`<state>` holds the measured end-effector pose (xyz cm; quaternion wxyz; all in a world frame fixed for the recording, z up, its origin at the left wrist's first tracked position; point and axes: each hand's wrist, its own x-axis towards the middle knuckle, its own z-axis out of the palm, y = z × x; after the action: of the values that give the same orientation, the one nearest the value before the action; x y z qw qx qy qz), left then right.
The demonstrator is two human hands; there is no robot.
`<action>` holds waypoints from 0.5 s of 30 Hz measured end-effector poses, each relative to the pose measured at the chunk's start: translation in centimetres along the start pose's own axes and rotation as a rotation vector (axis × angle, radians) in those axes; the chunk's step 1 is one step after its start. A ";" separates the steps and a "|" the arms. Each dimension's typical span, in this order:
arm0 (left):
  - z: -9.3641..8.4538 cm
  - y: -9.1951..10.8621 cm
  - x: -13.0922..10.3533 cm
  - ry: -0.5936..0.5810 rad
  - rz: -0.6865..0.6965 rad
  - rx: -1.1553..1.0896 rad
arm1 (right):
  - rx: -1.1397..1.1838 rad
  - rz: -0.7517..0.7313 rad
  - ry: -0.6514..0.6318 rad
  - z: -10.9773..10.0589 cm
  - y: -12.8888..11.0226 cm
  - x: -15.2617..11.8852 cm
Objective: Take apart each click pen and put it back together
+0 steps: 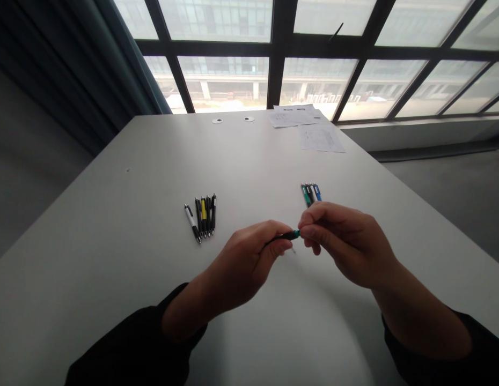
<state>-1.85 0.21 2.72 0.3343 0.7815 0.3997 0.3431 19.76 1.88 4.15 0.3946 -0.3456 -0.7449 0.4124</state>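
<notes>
Above the middle of the table, my left hand [251, 257] is closed around the black part of a pen [288, 235]. Thumb and fingertips of my right hand [346, 241] pinch the same pen at its green part, so both hands grip it. A small thin pale tip [293, 250] shows just below the left fingers; I cannot tell what it belongs to. Beyond my right hand lies a group of pens [310, 192] in green, black, white and blue, its lower ends hidden by that hand. Left of my left hand, several black pens [208, 217] lie side by side, one with a yellow barrel.
A white-and-black pen [192, 223] lies slightly tilted at the left group's edge. Printed papers [322, 138] rest at the table's far right. Two round cable covers [217, 121] are set near the far edge of the white table [164, 161]. Windows and a dark curtain stand behind.
</notes>
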 end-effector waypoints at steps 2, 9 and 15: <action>0.0 -0.1 0.0 0.011 0.001 0.014 | -0.008 0.006 0.013 0.1 0.1 0.0; 0.0 -0.2 0.0 0.033 -0.018 0.051 | -0.091 0.000 -0.002 0.4 0.1 0.2; 0.2 -0.3 0.1 0.054 0.020 0.075 | -0.188 -0.002 -0.022 0.4 0.5 0.2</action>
<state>-1.80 0.38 2.43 0.2904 0.7879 0.4134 0.3520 19.38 2.11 3.60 0.3529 -0.3757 -0.7848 0.3441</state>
